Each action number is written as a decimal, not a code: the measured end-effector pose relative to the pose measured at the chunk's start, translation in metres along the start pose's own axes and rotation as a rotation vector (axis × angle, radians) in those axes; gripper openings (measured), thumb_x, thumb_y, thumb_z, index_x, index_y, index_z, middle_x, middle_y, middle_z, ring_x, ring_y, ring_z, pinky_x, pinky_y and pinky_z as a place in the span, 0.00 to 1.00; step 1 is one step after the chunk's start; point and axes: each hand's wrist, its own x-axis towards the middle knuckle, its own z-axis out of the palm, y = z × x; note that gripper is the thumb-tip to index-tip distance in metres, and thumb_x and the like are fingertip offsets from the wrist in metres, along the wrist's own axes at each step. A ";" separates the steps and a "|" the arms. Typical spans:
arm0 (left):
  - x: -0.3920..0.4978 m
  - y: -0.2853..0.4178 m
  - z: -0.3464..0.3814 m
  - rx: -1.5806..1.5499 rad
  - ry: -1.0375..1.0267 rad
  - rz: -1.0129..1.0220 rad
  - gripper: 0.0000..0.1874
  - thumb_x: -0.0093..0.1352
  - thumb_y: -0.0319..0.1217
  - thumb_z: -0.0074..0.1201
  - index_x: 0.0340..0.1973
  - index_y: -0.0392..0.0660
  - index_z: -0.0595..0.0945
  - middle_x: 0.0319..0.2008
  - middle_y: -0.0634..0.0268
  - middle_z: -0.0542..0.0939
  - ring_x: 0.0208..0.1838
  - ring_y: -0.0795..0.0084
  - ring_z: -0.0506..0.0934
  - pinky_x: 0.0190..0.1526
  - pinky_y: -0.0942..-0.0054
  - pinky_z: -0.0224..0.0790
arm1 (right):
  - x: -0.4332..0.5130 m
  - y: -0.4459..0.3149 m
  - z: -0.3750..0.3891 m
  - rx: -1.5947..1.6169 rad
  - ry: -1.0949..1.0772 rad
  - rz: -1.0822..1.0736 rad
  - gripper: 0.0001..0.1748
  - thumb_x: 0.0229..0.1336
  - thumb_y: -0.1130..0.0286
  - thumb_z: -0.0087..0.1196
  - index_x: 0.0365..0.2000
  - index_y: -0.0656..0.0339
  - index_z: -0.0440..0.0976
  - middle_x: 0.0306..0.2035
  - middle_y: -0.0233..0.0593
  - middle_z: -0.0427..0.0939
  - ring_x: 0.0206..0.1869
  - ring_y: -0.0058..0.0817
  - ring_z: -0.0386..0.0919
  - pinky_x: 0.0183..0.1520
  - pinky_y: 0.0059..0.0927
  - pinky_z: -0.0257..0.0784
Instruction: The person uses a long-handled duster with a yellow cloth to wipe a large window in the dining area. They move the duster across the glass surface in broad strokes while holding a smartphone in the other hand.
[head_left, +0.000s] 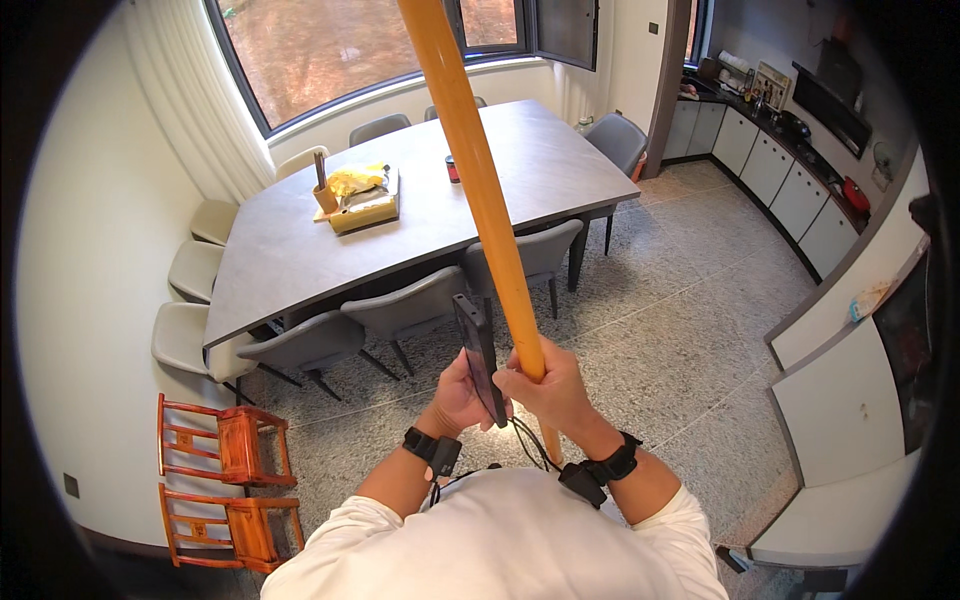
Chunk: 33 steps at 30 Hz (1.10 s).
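Note:
My left hand (459, 396) holds a dark smartphone (481, 352), tilted with its upper end away from me. My right hand (553, 384) is wrapped around a long yellow-orange pole (484, 187), which rises past the top of the view. Below the fist its lower end (552, 442) runs down toward the floor. The right thumb lies close to the phone's edge; whether it touches cannot be told. Each wrist wears a black strap with a small box, and black cables hang between them.
Ahead stands a grey dining table (277, 262) with grey chairs (405, 307) around it. On it are a yellow box (365, 215), a utensil cup (325, 199) and a can (452, 169). Two wooden chairs (251, 450) stand left; a kitchen counter (780, 135) curves along the right.

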 end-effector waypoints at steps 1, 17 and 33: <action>-0.003 0.005 0.000 -0.012 -0.020 -0.016 0.35 0.79 0.60 0.29 0.67 0.49 0.72 0.50 0.33 0.81 0.49 0.22 0.80 0.21 0.47 0.82 | 0.002 0.000 0.005 0.009 -0.004 0.013 0.15 0.59 0.67 0.68 0.34 0.65 0.73 0.23 0.32 0.79 0.23 0.15 0.79 0.24 0.21 0.75; -0.032 0.044 0.005 0.075 0.046 -0.097 0.35 0.78 0.59 0.36 0.66 0.44 0.71 0.51 0.35 0.81 0.47 0.27 0.82 0.21 0.53 0.83 | 0.008 0.009 0.051 0.131 0.001 0.137 0.14 0.59 0.69 0.66 0.35 0.66 0.72 0.26 0.32 0.76 0.24 0.17 0.78 0.25 0.23 0.76; -0.015 0.065 0.002 0.150 -0.100 -0.146 0.35 0.79 0.57 0.39 0.66 0.38 0.70 0.53 0.37 0.80 0.49 0.26 0.82 0.25 0.49 0.85 | 0.012 0.007 0.043 0.141 -0.011 0.165 0.16 0.60 0.68 0.67 0.37 0.66 0.71 0.26 0.32 0.76 0.26 0.18 0.78 0.28 0.25 0.77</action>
